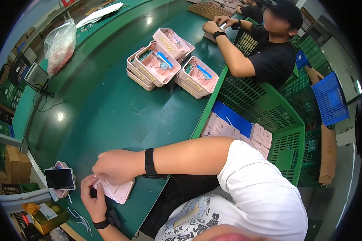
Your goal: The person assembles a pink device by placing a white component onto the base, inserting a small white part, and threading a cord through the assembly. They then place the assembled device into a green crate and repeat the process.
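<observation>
A pink plastic cover (124, 193) lies on the green table close to me, its upper part hidden by my hands. My right hand (118, 165) reaches across over it from the right, fingers curled down; whatever sits in them is out of sight. At the cover's left edge, my left hand (93, 201) grips it between thumb and fingers, the fingertips close to those of my right hand. Farther up the table are stacked pink boxes (157, 66), open on top, with wires, green boards and blue parts inside. Another pink box (199, 76) stands to their right.
A phone-like black screen (60, 179) rests on a pink box at left, near loose white cables (79, 221). A green crate (283, 120) holding pink covers (219, 126) adjoins the table's right edge. A co-worker (269, 44) handles something at far right. A plastic bag (61, 46) stands far left.
</observation>
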Available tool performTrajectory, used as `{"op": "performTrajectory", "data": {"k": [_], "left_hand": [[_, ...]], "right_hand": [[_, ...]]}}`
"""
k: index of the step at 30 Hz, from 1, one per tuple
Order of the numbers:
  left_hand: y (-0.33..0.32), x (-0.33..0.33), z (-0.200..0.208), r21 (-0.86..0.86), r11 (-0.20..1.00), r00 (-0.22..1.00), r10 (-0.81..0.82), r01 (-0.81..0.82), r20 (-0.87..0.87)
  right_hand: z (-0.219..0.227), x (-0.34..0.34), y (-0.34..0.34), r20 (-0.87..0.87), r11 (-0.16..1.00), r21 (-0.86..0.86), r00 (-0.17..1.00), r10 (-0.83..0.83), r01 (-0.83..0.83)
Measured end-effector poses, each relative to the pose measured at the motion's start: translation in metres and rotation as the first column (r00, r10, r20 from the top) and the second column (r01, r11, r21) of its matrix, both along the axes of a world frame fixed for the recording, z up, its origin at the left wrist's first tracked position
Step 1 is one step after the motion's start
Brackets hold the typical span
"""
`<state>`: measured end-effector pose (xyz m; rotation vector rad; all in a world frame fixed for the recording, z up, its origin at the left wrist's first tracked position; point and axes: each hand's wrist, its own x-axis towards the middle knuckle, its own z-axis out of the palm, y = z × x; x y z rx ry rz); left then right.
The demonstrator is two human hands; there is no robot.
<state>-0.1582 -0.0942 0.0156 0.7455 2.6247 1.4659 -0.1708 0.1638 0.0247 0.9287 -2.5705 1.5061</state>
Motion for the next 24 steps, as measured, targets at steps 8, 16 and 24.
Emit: {"op": "performTrajectory", "data": {"k": [8,16,24], "left_hand": [[0.002,-0.001,0.002,-0.015,1.000,0.999,0.008,-0.008,0.033],[0.000,-0.001,-0.007,0.037,0.999,1.000,0.011,-0.012,0.029],[0.000,0.000,0.000,0.018,0.999,0.996,0.029,-0.030,0.086]], "right_hand": [[-0.011,-0.003,0.001,-0.046,0.993,-0.098,0.996,-0.078,0.073],[0.008,0.001,0.001,0.096,0.999,0.034,0.995,0.010,-0.014],[0.006,-0.001,0.011,-0.043,0.999,0.053,0.999,0.012,-0.010]]}}
